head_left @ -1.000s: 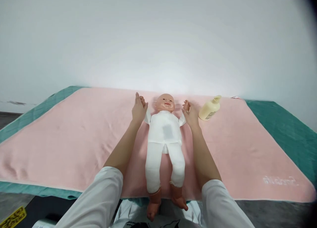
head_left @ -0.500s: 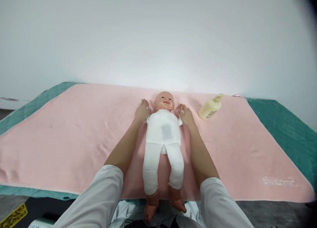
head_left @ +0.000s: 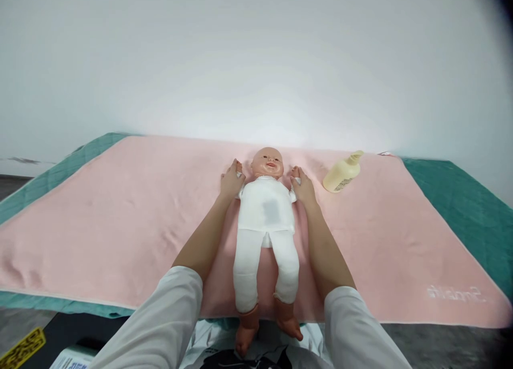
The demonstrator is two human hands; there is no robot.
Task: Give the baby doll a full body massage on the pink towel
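Observation:
A baby doll (head_left: 266,206) with a white cloth body lies on its back, head away from me and feet over the near edge. My left hand (head_left: 231,181) is closed around the doll's arm on the left, near its small hand. On the other side, my right hand (head_left: 303,186) grips the doll's other arm in the same way. Parts of both doll hands show past my fingers. To the right of my right hand, a pale yellow pump bottle (head_left: 343,172) leans over at a tilt.
A pink blanket (head_left: 120,214) lies over a green quilted cover (head_left: 473,203), which sticks out at both sides. Behind rises a pale wall (head_left: 256,64). At the lower left are a yellow patterned strip (head_left: 24,348) and a white labelled item (head_left: 72,358).
The view has shifted very slightly, so the doll and bottle appear a little further right. Both my hands keep their hold on the doll's arms.

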